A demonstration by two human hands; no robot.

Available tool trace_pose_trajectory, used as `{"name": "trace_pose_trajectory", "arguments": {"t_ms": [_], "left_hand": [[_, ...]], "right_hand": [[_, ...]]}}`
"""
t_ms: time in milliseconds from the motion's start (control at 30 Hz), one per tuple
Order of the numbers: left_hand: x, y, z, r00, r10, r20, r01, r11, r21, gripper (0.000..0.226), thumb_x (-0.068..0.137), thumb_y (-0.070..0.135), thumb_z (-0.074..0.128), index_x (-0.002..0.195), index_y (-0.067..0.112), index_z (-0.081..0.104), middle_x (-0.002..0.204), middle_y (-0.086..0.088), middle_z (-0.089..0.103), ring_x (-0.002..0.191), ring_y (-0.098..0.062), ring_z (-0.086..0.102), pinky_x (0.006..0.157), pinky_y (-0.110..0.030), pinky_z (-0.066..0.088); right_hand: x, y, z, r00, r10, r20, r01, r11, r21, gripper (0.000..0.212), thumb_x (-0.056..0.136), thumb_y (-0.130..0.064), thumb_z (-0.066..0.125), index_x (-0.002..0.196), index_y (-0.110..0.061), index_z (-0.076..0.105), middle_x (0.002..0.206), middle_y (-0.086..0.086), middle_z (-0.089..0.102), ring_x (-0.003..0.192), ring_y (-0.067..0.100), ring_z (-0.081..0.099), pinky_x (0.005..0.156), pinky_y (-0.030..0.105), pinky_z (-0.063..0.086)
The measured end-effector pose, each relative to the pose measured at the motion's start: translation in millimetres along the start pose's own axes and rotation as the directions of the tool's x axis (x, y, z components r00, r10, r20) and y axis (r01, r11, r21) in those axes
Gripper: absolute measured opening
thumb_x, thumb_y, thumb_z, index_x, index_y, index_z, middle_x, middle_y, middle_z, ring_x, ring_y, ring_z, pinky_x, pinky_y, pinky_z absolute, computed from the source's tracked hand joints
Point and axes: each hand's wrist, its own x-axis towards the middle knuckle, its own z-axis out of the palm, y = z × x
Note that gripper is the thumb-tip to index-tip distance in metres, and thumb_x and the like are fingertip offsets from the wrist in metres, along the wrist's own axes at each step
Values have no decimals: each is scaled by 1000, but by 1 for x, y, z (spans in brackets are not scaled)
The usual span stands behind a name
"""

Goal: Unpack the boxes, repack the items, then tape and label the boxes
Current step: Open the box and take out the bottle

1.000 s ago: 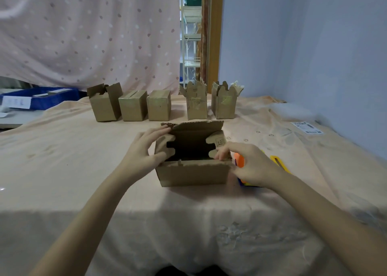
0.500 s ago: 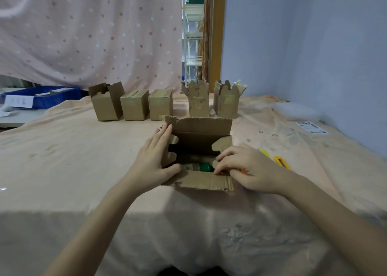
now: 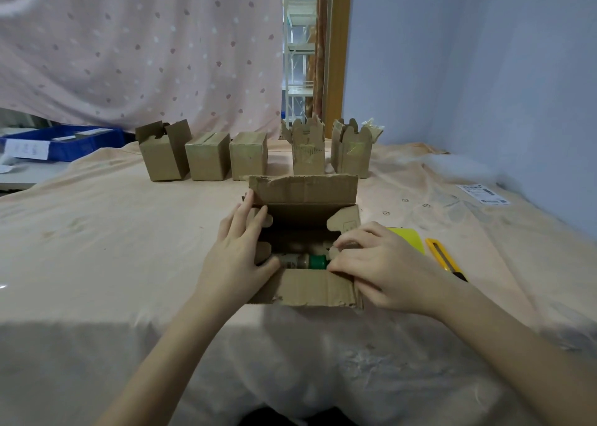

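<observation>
1. Currently one open cardboard box (image 3: 305, 288) sits at the near middle of the table (image 3: 97, 231), far flap up, near flap folded toward the viewer.
2. Five small boxes (image 3: 206, 156) stand in a row behind it: three at left, two at right with flaps raised.
3. Left hand (image 3: 234, 257): fingers straight against the box's left side flap, thumb at the near flap's inner edge.
4. Right hand (image 3: 384, 270): fingers curled over the right side flap, pinching it.
5. One bottle with a green cap (image 3: 303, 260) lies inside; mostly hidden.
6. One yellow utility knife (image 3: 445, 259) lies right of the box; a yellow object (image 3: 408, 240) beside it is partly covered by the right hand.
7. One printed label (image 3: 484, 193) lies far right; text unreadable.
</observation>
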Motion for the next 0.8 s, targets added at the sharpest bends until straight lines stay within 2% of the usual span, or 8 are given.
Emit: {"name": "trace_pose_trajectory", "arguments": {"t_ms": [133, 233, 333, 433, 567, 667, 733, 800], "left_hand": [[-3, 6, 1, 998, 14, -53, -14, 1000, 6, 65, 96, 30, 50, 151, 26, 16, 160, 7, -7, 145, -17, 6, 111, -29, 29], [-7, 8, 4, 990, 51, -134, -56, 998, -33, 56, 100, 20, 38, 152, 20, 16, 160, -1, 7, 143, -24, 19, 108, -35, 35], [-8, 2, 7, 963, 100, -248, -111, 993, -31, 58, 93, 2, 36, 149, 14, 28, 154, -15, 27, 131, -38, 41, 92, -45, 49], [-9, -8, 11, 950, 123, -288, -130, 991, -7, 61, 82, -15, 49, 139, 5, 45, 148, -23, 32, 125, -44, 48, 82, -49, 53], [-12, -9, 15, 939, 100, -330, -96, 995, 28, 55, 78, -13, 56, 132, -3, 49, 143, -26, 38, 119, -45, 53, 70, -47, 56], [-13, -10, 15, 920, 34, -389, 0, 996, 87, 53, 80, -1, 59, 131, -5, 48, 139, -30, 39, 117, -49, 49, 81, -52, 52], [-15, -12, 13, 900, 32, -434, 71, 973, 218, 50, 82, 8, 60, 129, -6, 50, 140, -31, 36, 129, -47, 36, 99, -55, 38], [-15, -12, 10, 886, 83, -455, 88, 936, 342, 50, 83, 16, 53, 127, -9, 51, 142, -30, 35, 136, -43, 26, 111, -51, 23]], "right_hand": [[0, -1, 3, 992, -104, -69, 90, 980, -178, 26, 87, -14, 46, 93, -14, 71, 96, -2, 69, 99, 22, 60, 87, 32, 38], [-3, -2, 2, 984, -111, -142, 67, 956, -285, 15, 83, -11, 55, 87, -12, 70, 95, 2, 68, 97, 24, 58, 87, 33, 37], [-5, -7, 1, 964, -31, -263, -71, 927, -369, 9, 79, -10, 59, 79, -10, 68, 88, 6, 67, 95, 24, 53, 85, 34, 37], [-5, -11, -1, 921, 86, -380, -258, 866, -428, 14, 81, -9, 54, 73, -10, 66, 79, 5, 64, 86, 24, 49, 81, 34, 36], [0, -14, -3, 874, 223, -431, -432, 762, -483, 22, 86, -10, 40, 72, -11, 57, 72, 6, 57, 75, 27, 51, 73, 36, 35], [3, -10, 0, 860, 345, -375, -499, 723, -478, 21, 83, -12, 39, 75, -9, 57, 71, 7, 53, 73, 28, 47, 67, 37, 33], [2, -6, 4, 859, 391, -332, -510, 721, -469, 19, 81, -14, 42, 74, -8, 59, 72, 8, 53, 73, 29, 47, 67, 38, 32], [1, -5, 6, 878, 375, -299, -476, 753, -455, 21, 81, -14, 42, 73, -8, 61, 74, 9, 54, 74, 29, 49, 70, 37, 32]]}}
